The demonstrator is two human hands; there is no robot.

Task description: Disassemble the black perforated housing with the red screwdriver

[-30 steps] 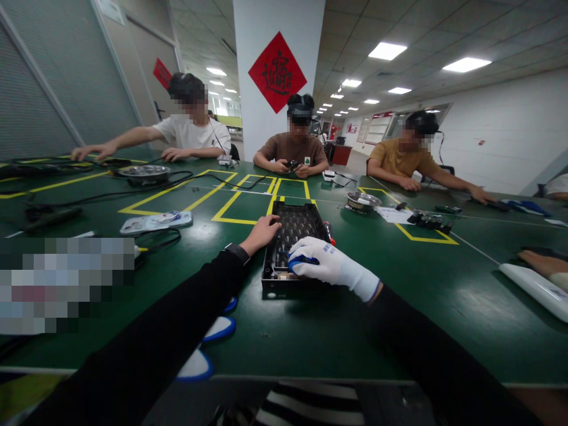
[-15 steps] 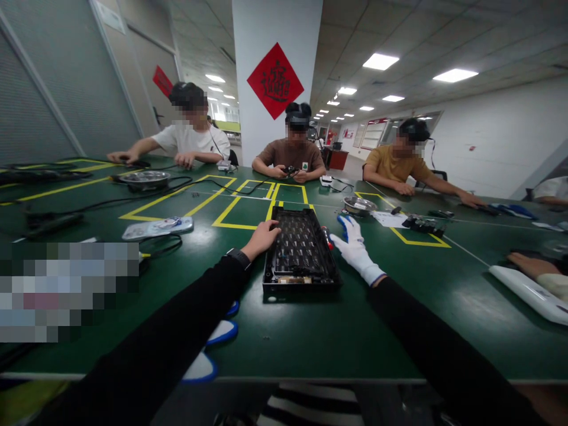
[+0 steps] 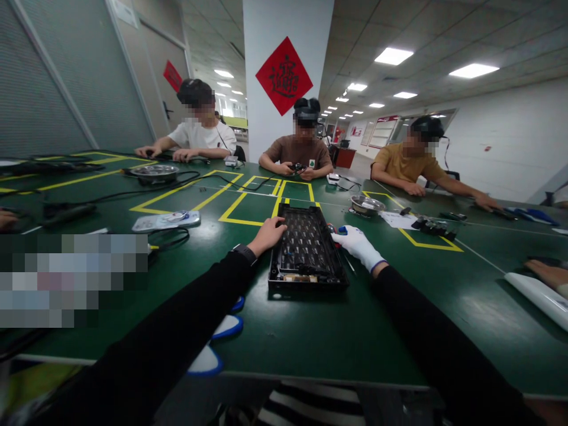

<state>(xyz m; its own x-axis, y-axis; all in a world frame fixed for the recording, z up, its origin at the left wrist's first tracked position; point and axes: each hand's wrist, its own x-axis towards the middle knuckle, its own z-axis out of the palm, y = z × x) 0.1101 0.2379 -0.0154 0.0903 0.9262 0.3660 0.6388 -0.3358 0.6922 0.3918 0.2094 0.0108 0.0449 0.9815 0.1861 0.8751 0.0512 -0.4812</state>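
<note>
A black rectangular casing (image 3: 326, 285) lies on the green table in front of me, with rows of small shiny parts inside. My bare left hand (image 3: 266, 235) grips its left edge, the fingers curled over the rim. Along the casing's right side, my right hand (image 3: 360, 246), in a white and blue glove, has its fingers closed round the red handle of a screwdriver (image 3: 351, 264). The thin shaft points back toward me, and the glove hides part of the handle.
A blue-edged white glove (image 3: 206, 360) lies near the front edge, partly under my left sleeve. A metal bowl (image 3: 366, 205), black parts (image 3: 432, 227) and a white device (image 3: 535, 299) are on the right. Cables and a clear packet (image 3: 166, 221) lie left. Several people sit around the table.
My right hand has closed on the screwdriver beside the casing; its fingers were spread before. My left hand stays on the casing's edge. The view has shifted slightly left.
</note>
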